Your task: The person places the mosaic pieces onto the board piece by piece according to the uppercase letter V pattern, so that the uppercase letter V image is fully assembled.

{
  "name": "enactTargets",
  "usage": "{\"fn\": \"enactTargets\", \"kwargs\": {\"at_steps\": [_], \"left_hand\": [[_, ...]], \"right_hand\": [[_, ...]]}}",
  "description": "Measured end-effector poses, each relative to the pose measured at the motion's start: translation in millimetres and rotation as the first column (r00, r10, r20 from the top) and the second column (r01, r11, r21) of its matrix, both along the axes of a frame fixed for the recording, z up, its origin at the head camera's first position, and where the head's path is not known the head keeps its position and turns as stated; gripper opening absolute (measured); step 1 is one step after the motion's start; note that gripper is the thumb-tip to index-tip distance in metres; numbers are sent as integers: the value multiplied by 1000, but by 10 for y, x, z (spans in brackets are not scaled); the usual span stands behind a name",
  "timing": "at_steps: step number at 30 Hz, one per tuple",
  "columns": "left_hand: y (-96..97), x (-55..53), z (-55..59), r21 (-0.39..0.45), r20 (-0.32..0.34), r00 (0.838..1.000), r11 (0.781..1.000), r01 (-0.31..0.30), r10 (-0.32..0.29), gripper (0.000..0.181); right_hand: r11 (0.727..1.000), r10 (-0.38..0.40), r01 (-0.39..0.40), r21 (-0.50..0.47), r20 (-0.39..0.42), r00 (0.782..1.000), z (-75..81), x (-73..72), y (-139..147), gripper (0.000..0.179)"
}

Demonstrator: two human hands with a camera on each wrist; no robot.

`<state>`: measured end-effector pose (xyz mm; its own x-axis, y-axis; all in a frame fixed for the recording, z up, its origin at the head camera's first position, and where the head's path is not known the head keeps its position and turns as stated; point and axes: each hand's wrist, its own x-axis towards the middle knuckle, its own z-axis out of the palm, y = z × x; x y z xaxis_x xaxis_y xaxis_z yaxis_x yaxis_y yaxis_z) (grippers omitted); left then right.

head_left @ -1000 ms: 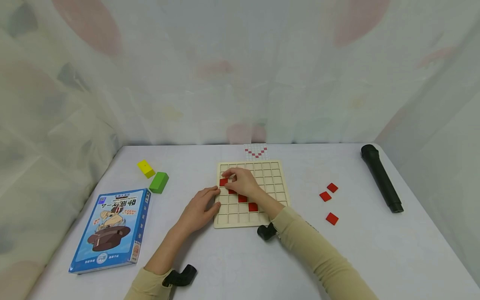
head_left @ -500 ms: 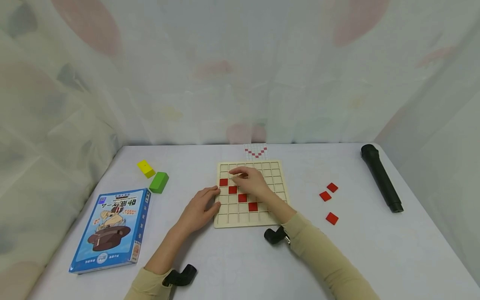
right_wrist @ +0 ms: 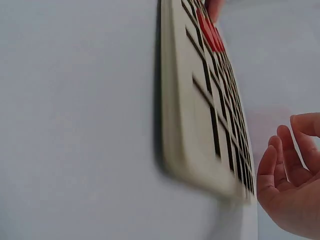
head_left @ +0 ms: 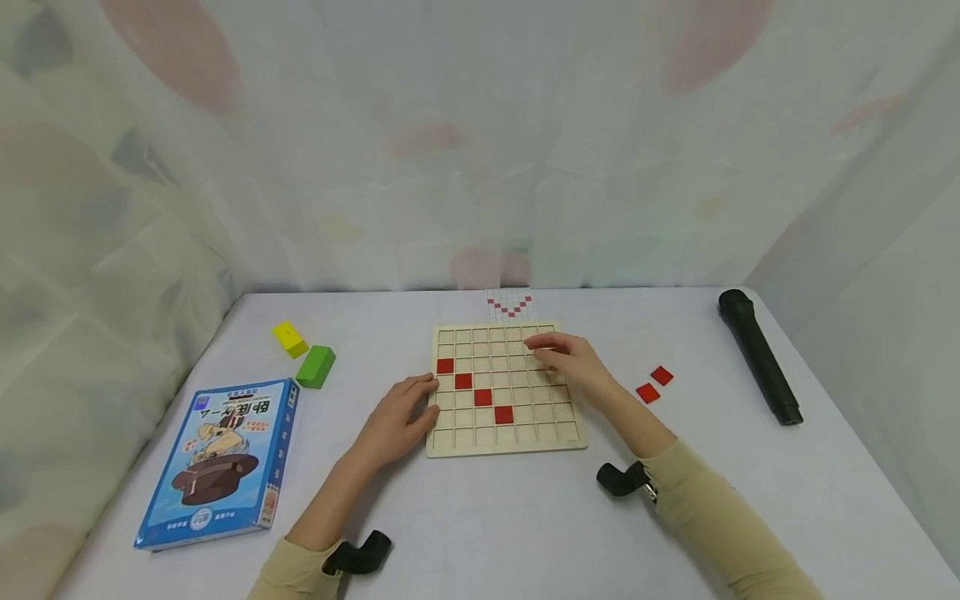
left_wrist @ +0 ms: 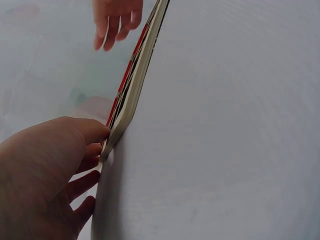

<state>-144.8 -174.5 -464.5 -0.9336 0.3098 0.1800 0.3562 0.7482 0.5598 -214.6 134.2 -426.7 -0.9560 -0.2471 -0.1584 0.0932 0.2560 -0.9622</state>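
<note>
A: so where's that grid board [head_left: 525, 437] sitting?

B: right against the left hand [head_left: 396, 419]; its fingers are sitting spread wide, touching the board's left edge; four red tiles [head_left: 483, 397] are lying diagonally across the cells, right of those fingers

A: and the right hand [head_left: 576, 367]?

B: hovering over the board's right side; fingers are curving, just slightly apart, empty; two loose tiles [head_left: 662, 376] are lying off to their right

In the head view, the right hand [head_left: 567, 360] hides squares at the board's [head_left: 462, 437] far right corner; the left sleeve [head_left: 297, 573] and right sleeve [head_left: 723, 517], nearer than the board, run off the bottom edge. Left of the board, the box's [head_left: 210, 479] smallest print is illegible. Both wrist views crop the board at the top; the right one blurs its corner.
</note>
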Motion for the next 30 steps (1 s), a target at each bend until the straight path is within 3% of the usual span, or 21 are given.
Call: {"fn": "enactTargets", "kwargs": {"at_steps": [8,13,22,26,30], "left_hand": [[-3,15,8,12,-4,1000,1000,1,-1,42],[-6,18,-10,18,-10,1000,1000,1,-1,42],[-5,13,-19,19,-10,1000,1000,1,-1,42],[-4,13,-13,19,-9,1000,1000,4,-4,42],[-4,13,2,25,-2,1000,1000,1,-1,42]], "right_hand": [[997,-44,43,62,24,999,-15,128,606,36],[982,-52,50,181,4,999,12,242,963,38],[911,39,28,412,-155,987,-41,427,1457,29],[872,97,21,488,-215,972,-74,474,1562,26],[851,143,17,525,-264,954,-98,496,1596,30]]}}
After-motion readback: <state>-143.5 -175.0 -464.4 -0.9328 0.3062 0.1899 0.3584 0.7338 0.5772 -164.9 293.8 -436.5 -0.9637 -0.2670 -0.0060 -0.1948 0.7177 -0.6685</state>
